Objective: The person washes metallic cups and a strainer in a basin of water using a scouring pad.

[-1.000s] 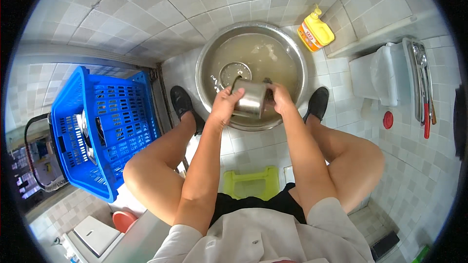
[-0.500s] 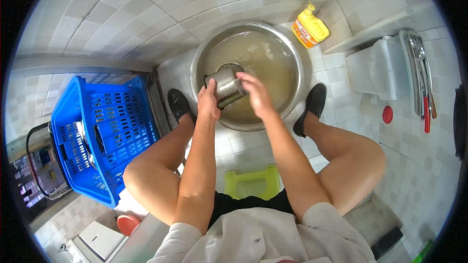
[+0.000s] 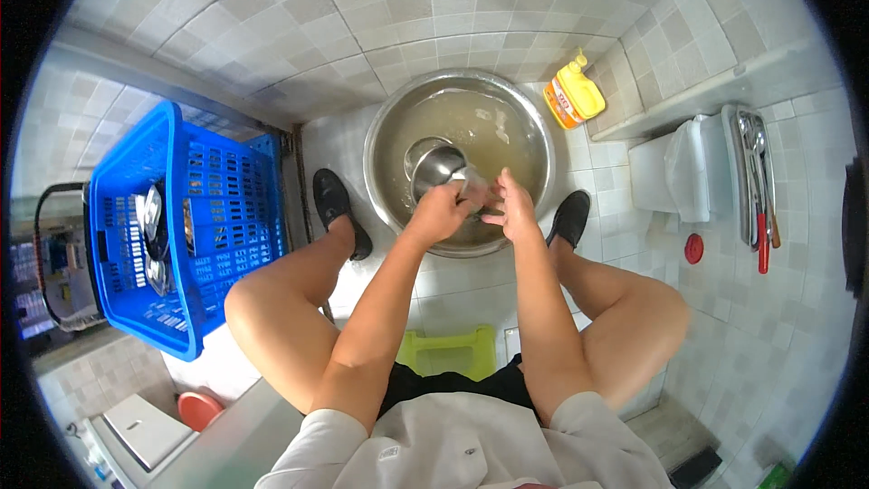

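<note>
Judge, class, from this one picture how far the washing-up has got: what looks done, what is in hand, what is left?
Done, probably: a few metal pieces lie in the blue crate on the person's left. In hand: the left hand grips a steel cup over the metal basin of murky water, and the right hand works beside it. Left: utensils on the tray at the right may be waiting or finished; I cannot tell which.

shirt (image 3: 471, 439) – white, short sleeves | shorts (image 3: 453, 383) – black | shoes (image 3: 337, 208) – black slip-ons
</note>
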`<control>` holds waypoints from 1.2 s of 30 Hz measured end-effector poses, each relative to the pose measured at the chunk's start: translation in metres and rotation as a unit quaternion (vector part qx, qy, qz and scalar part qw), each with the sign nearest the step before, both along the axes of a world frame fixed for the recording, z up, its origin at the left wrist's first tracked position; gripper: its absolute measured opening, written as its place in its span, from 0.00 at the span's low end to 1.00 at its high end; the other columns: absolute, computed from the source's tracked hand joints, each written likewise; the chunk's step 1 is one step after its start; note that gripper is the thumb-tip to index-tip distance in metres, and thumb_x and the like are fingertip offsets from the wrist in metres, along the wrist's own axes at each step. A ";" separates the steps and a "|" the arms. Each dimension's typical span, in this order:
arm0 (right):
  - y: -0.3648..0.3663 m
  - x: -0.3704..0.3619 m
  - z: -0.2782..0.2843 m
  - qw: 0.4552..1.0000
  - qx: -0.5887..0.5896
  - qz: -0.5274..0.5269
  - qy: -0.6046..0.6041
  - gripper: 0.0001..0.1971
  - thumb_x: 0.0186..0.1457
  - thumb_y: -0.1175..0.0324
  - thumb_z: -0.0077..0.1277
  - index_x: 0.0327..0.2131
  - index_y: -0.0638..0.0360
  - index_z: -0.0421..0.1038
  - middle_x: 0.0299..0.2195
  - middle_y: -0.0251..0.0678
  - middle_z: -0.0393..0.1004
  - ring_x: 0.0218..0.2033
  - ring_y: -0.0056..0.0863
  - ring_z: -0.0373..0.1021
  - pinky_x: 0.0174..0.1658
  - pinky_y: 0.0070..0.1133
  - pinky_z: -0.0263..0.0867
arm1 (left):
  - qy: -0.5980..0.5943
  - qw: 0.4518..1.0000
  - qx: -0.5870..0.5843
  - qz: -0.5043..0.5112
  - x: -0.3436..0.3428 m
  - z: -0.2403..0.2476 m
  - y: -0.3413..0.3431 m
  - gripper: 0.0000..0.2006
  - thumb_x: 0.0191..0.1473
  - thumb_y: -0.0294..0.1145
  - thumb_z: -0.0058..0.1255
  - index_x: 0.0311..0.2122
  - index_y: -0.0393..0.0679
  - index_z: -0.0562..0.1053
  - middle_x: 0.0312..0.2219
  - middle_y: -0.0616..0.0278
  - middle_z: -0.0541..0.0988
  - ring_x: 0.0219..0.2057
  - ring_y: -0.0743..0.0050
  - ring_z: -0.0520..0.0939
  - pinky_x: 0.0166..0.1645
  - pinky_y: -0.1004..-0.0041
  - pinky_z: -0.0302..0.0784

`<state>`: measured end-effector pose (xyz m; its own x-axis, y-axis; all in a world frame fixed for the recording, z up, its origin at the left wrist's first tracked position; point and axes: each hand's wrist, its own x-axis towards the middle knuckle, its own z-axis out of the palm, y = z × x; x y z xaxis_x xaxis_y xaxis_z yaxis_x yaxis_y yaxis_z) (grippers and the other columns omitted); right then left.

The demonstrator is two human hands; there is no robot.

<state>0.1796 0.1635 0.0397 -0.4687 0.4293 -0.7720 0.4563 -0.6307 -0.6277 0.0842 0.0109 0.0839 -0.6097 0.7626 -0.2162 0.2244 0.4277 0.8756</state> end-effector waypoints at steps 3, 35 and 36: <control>0.007 0.005 0.027 0.994 -0.080 0.008 0.078 0.39 0.58 0.42 0.51 0.63 0.59 0.54 0.51 0.41 0.70 0.47 0.36 0.70 0.42 0.42 0.70 | 0.237 0.954 -0.126 -0.131 0.019 -0.007 0.008 0.10 0.48 0.25 0.53 0.37 0.42 0.79 0.32 0.50 0.83 0.33 0.52 0.83 0.42 0.59 0.75; 0.007 -0.013 0.050 0.987 0.039 0.151 0.037 0.20 0.48 0.65 0.57 0.41 0.73 0.70 0.34 0.41 0.73 0.32 0.30 0.71 0.34 0.27 0.73 | -0.661 0.661 0.323 0.150 -0.024 -0.026 -0.031 0.35 0.55 0.63 0.47 0.61 0.49 0.67 0.58 0.55 0.72 0.58 0.51 0.72 0.60 0.46 0.66; 0.007 -0.013 0.041 0.984 0.016 0.175 0.030 0.20 0.49 0.66 0.57 0.41 0.74 0.70 0.35 0.42 0.73 0.32 0.31 0.72 0.33 0.28 0.74 | -0.666 0.657 0.316 0.158 -0.026 -0.036 -0.035 0.35 0.55 0.63 0.48 0.60 0.48 0.68 0.57 0.55 0.72 0.57 0.51 0.72 0.59 0.45 0.65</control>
<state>0.1666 0.1701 0.0804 -0.6363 0.2571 -0.7273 0.6032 -0.4219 -0.6768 0.0579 -0.0243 0.0480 -0.3507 0.8373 -0.4195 -0.9332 -0.2750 0.2313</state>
